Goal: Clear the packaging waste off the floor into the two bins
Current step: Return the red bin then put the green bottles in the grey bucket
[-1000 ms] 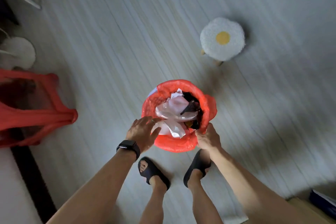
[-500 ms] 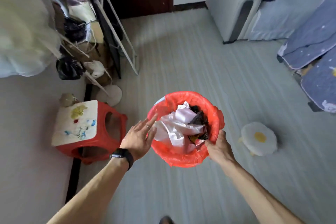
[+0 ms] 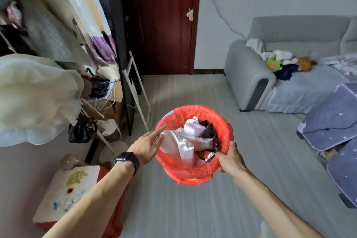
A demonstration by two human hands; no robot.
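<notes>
R hand (image 3: 230,160) on red-lined bin (image 3: 195,177)

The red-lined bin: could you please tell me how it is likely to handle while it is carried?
Probably light: the bin shows only crumpled white plastic and wrappers. It may tilt, since the right hand grips just one side of the rim while the left hand lies flat against it. The thin liner looks slippery.
</notes>
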